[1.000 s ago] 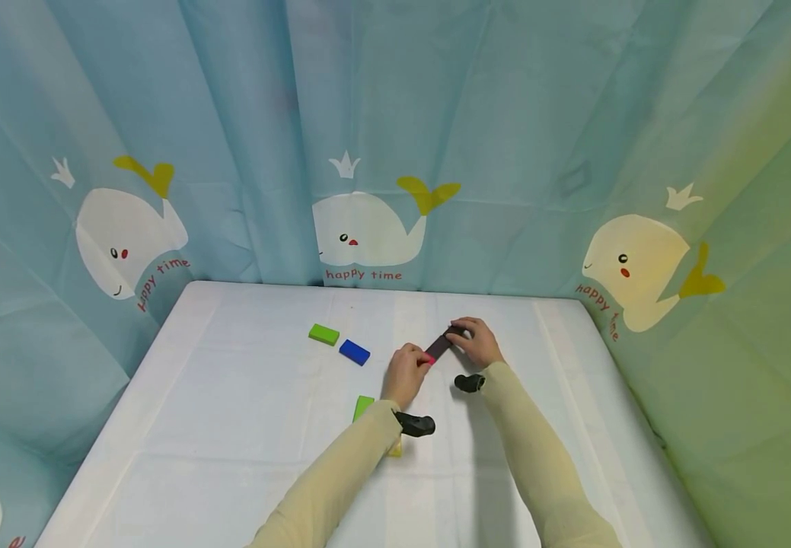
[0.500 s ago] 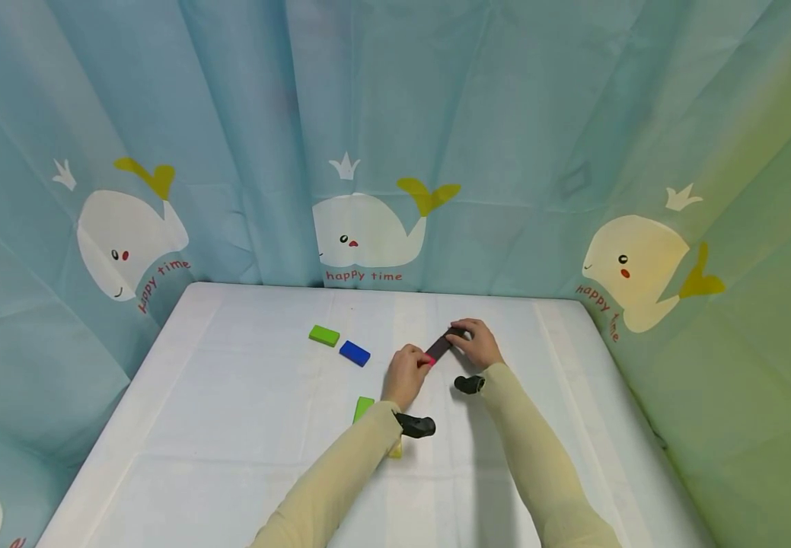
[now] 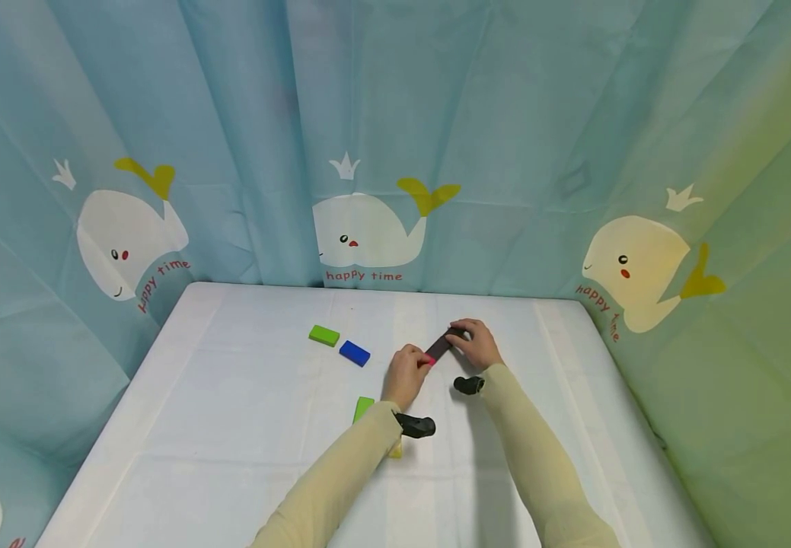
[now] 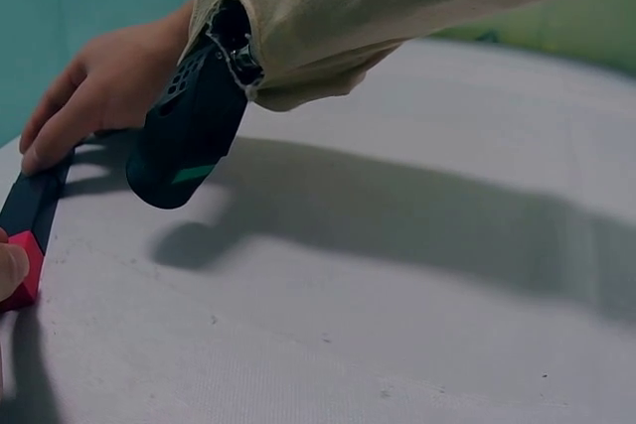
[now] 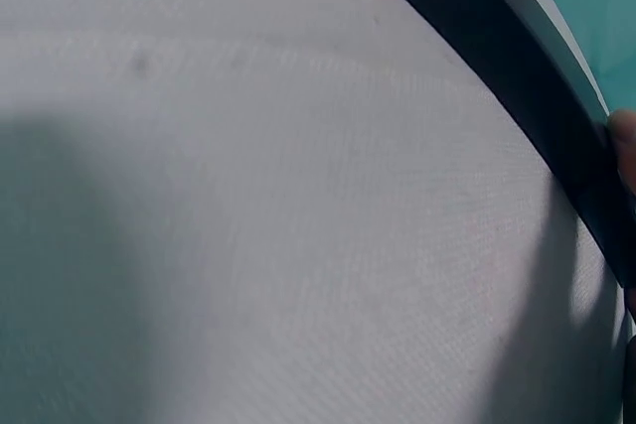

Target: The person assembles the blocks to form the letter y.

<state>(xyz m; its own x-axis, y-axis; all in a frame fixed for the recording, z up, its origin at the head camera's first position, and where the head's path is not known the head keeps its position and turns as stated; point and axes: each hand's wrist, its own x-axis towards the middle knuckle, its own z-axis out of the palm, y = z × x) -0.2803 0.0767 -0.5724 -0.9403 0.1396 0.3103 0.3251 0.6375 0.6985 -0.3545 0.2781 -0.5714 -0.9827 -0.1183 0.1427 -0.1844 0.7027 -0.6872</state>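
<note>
"Pinching what, exactly, is the person's left hand (image 3: 406, 374), near the middle of the frame?"

"A small pinkish-red, block-shaped piece (image 4: 26, 273), its fingers brought almost together on it. The piece touches the lower-left end of a straight, dark rectangular bar (image 3: 439, 348) that slants up toward the right."

"And the right hand (image 3: 479, 344)?"

"Right of centre, its fingers are bent in around the bar's upper-right end, holding it."

"What lies around them?"

"To the left, a bright green rectangular block (image 3: 324, 336), with a deep blue rectangular block (image 3: 355, 353) near its lower right. Below those, a second green rectangular block (image 3: 364, 408) and a yellow block (image 3: 396, 450), both partly hidden by the left beige sleeve (image 3: 333, 476). All four rest on the white-covered table (image 3: 231, 426). A light-blue curtain (image 3: 532, 137) printed with white whales fills the upper frame."
</note>
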